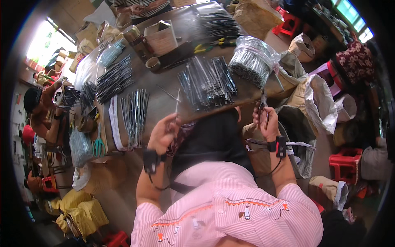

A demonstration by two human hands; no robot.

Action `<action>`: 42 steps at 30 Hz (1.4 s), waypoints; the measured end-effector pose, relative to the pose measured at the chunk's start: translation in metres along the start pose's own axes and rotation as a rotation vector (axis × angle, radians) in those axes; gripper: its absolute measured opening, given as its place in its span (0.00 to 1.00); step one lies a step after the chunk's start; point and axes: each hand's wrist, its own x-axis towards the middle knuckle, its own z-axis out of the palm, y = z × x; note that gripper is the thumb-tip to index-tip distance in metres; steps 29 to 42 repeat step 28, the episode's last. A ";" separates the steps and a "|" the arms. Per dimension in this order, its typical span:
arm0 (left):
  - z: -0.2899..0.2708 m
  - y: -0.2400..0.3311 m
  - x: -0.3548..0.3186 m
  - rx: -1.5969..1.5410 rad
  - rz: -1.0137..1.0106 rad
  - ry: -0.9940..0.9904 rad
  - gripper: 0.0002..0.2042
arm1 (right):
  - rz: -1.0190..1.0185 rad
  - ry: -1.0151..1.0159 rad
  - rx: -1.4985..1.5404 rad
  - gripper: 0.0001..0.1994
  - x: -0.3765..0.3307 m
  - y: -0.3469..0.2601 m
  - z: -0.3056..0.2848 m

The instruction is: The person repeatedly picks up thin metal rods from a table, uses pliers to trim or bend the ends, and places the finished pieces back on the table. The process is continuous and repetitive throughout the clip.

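Between the fingertips of my left hand [164,131] is a thin metal rod [177,103], pointing up over the table's near edge. Beside it another thin piece [168,93] lies slantwise on the tabletop. My right hand [268,122] is closed around the dark handles of what look like pliers [263,103], jaws upward, off the table edge. A wide pile of thin dark metal rods [207,83] lies between my hands, farther in. To its right stands a thick bundle of silvery rods [252,66] wrapped in clear plastic. A smaller row of rods [135,116] lies left of my left hand.
More rod piles lie at the far left [114,79] and far end [218,25]. Teal-handled scissors [98,147], yellow-handled pliers [203,48], a cup [153,64] and a plastic box [161,41] are around. A co-worker [46,108] handles rods at left. Open sacks [314,103] stand right.
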 end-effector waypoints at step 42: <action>0.026 -0.067 -0.063 0.373 0.174 -0.040 0.04 | -0.098 0.041 0.265 0.10 0.060 -0.075 -0.040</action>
